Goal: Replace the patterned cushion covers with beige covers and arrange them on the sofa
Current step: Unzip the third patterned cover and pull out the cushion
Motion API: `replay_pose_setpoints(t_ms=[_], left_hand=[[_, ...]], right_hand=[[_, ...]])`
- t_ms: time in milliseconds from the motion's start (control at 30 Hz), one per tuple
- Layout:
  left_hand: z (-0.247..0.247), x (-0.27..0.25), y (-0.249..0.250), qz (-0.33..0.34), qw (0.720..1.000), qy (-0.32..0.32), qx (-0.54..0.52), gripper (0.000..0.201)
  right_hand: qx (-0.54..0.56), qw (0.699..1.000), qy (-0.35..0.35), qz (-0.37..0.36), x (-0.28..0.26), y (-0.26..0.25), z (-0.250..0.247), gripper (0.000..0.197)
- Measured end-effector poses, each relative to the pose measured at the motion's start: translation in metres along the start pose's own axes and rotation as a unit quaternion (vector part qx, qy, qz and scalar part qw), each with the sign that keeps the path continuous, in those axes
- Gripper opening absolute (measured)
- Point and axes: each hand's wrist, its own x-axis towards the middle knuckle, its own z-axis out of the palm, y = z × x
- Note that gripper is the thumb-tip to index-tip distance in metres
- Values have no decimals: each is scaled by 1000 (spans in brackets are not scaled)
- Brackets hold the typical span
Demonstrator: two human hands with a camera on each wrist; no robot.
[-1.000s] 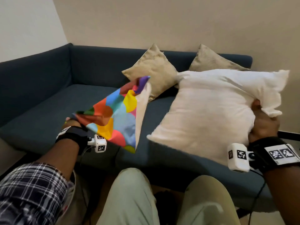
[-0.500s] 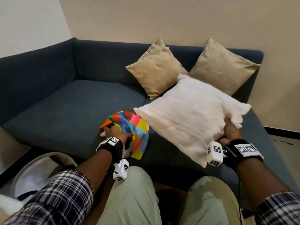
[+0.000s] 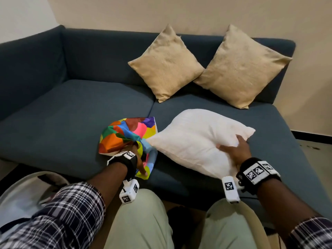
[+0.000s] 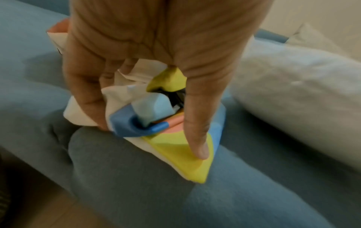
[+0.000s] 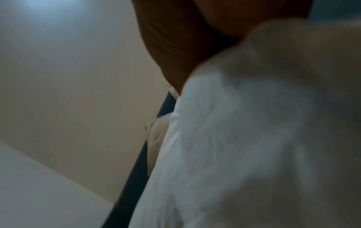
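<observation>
Mid-swap at sofa [image 3: 75, 105] front edge: left hand [image 3: 133, 155] bunching stripped patterned cover [image 3: 125, 135], right hand [image 3: 233, 150] gripping bare insert [image 3: 194, 137]; next, ditch cover & fetch beige one.

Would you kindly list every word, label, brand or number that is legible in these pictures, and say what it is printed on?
No readable words, brands or numbers appear.
Left wrist camera cubes: black-and-white square marker codes only, no text.
Right wristband: the same coded squares, no letters.
Patterned cover, white insert, beige cushions: no visible labels.
</observation>
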Motion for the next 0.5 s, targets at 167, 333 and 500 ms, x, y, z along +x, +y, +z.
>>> replay_pose_setpoints(t_ms=[167, 333, 500], left_hand=[[8, 7, -19, 39, 999, -1, -20, 126], [7, 14, -24, 61, 995, 15, -74, 91], [-17, 9, -20, 105, 991, 88, 14, 17]], right_hand=[[46, 991, 111, -66, 30, -12, -45, 38], [16, 987, 137, -81, 51, -1, -76, 41], [-262, 956, 129, 13, 82, 19, -90, 88]])
